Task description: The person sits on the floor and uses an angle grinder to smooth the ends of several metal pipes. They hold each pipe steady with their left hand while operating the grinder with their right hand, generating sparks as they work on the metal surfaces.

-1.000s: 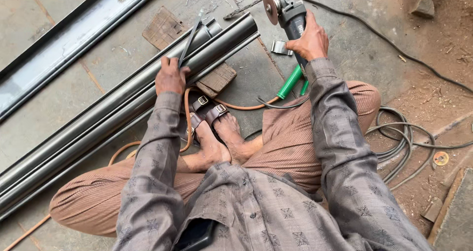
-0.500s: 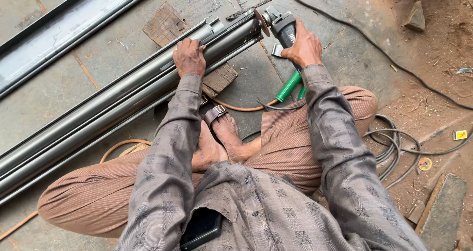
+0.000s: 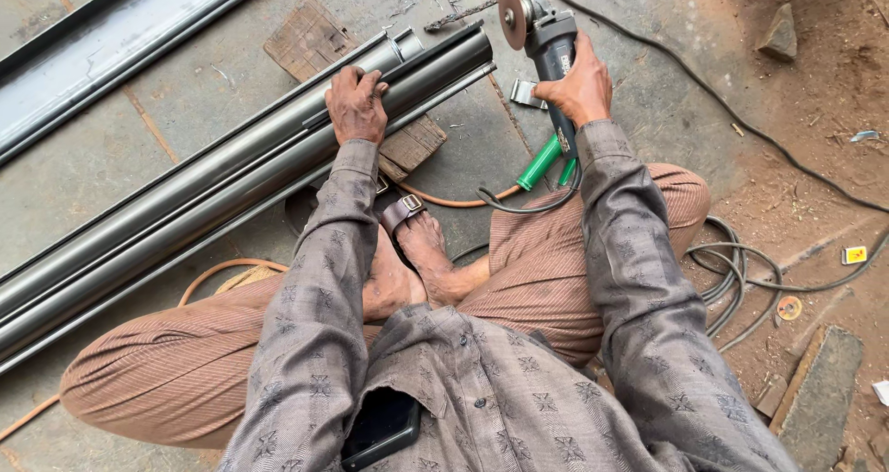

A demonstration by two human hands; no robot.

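1. Steel tubes (image 3: 231, 189): a bundle of long grey metal sections lying on the concrete floor (image 3: 111, 166), long axis running from the near left to the far right. The cut ends sit at the far right, over a worn wooden block (image 3: 310, 37) that props them off the floor.

2. Left hand (image 3: 355, 106): palm down on top of the bundle, fingers curled over the uppermost tube, just short of the cut ends. Grip closed loosely around the tube's curve, pressing it down.

3. Angle grinder (image 3: 551, 50): dark body with a round disc (image 3: 511, 16) at its far end, held upright off the floor to the right of the tube ends. Disc and tube ends are near but apart; no contact shows.

4. Right hand (image 3: 579, 88): wrapped firmly around the grinder body, thumb side toward the disc. Of the two hands it is the nearer to the open tube ends on their right side.

5. Governing relation: the tube ends lie to the left of the disc, and slightly nearer; the disc face stands roughly crosswise to the tubes' long axis.

6. Green handle (image 3: 540, 162): lies on the floor near the right wrist, beside an orange hose (image 3: 454, 201).

7. Black cable (image 3: 741, 125): trails away across the floor to the right.

8. Posture: person seated cross-legged, sandalled foot (image 3: 407, 226) just near of the bundle.
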